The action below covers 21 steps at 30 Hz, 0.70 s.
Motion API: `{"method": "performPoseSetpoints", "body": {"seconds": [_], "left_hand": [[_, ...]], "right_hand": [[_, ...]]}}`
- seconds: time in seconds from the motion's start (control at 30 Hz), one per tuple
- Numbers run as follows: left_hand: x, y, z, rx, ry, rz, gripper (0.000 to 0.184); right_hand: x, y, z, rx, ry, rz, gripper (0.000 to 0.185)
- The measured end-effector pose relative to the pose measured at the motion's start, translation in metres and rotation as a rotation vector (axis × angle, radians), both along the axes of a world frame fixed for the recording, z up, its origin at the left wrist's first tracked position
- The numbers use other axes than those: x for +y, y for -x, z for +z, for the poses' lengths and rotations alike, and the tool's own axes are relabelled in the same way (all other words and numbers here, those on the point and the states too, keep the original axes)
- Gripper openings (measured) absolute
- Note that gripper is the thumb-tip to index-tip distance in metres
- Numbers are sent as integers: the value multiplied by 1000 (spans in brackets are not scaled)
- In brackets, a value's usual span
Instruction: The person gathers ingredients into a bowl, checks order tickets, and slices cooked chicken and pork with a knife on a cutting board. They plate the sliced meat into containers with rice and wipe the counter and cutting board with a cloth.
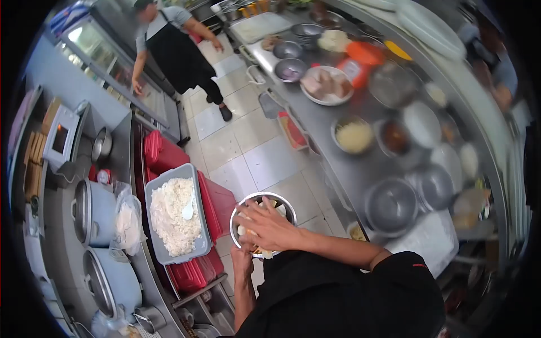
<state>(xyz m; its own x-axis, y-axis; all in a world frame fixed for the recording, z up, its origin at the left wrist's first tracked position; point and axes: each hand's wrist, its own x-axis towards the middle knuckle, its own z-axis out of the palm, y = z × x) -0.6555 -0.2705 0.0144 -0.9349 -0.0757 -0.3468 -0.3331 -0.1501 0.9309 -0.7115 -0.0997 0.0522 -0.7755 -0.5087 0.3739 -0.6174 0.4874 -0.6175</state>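
Observation:
A round metal bowl [291,209] is held in front of my body, above the tiled floor. My left hand [242,261] grips its near left rim; the fingers are partly hidden under the bowl. Over the bowl's mouth lies my right hand [269,226], its fingers spread and reaching onto the contents. White and pale chunks [242,230] show around the fingers, with some orange-brown bits at the near edge. What kind of food they are I cannot tell, since the hand covers most of it.
To the left, a grey tub [159,256] of white rice with a white scoop [188,210] rests on red bins [217,197]. Rice cookers [107,211] line the left shelf. A steel counter [332,163] on the right carries several bowls. A person [177,50] stands in the aisle ahead.

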Motion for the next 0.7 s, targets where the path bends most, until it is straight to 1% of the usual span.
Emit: {"method": "performPoseSetpoints", "body": {"seconds": [0.03, 0.07, 0.13, 0.2, 0.23, 0.27, 0.33, 0.37, 0.43, 0.47, 0.53, 0.57, 0.6, 0.63, 0.67, 0.7], "left_hand": [[-4, 20, -4, 14, -9, 28, 25], [-6, 43, -6, -3, 0, 44, 24], [-13, 98, -2, -45, 10, 45, 22], [-22, 158, -17, -39, 10, -52, 21], [-16, 189, -8, -25, 28, -67, 19], [-17, 223, -9, -22, 40, -90, 19], [-20, 280, -11, -28, 51, -152, 20], [-6, 310, 2, -30, 18, -192, 19], [13, 369, 14, -14, -30, -238, 19], [21, 396, 18, -1, -51, -261, 19], [22, 450, 2, 29, 15, -367, 18], [27, 472, 0, 19, 17, -370, 19], [36, 493, 6, 14, 24, -381, 20], [45, 512, 7, 18, -23, -338, 21], [52, 528, 7, 17, -66, -296, 21], [55, 543, 12, 45, -33, -330, 18]], "right_hand": [[-4, 32, -2, 25, 113, 0, 51], [-1, 61, -2, 48, 168, -32, 47], [13, 115, 15, 88, 269, -127, 38], [34, 165, 17, 31, 473, -339, 27], [48, 182, 17, 44, 431, -477, 26], [65, 198, 17, 62, 389, -619, 25], [88, 217, 12, -30, 431, -834, 24], [105, 223, 9, -54, 398, -914, 23], [124, 242, 4, -98, 352, -1063, 23], [126, 256, -1, -90, 366, -1087, 23], [137, 280, -15, -64, 387, -1151, 23], [137, 296, -17, -114, 448, -1195, 23], [140, 316, -37, -64, 440, -1198, 24], [139, 334, -46, -63, 493, -1167, 24], [139, 351, -40, -88, 493, -1120, 26], [139, 369, -35, -112, 502, -1083, 27]]}}
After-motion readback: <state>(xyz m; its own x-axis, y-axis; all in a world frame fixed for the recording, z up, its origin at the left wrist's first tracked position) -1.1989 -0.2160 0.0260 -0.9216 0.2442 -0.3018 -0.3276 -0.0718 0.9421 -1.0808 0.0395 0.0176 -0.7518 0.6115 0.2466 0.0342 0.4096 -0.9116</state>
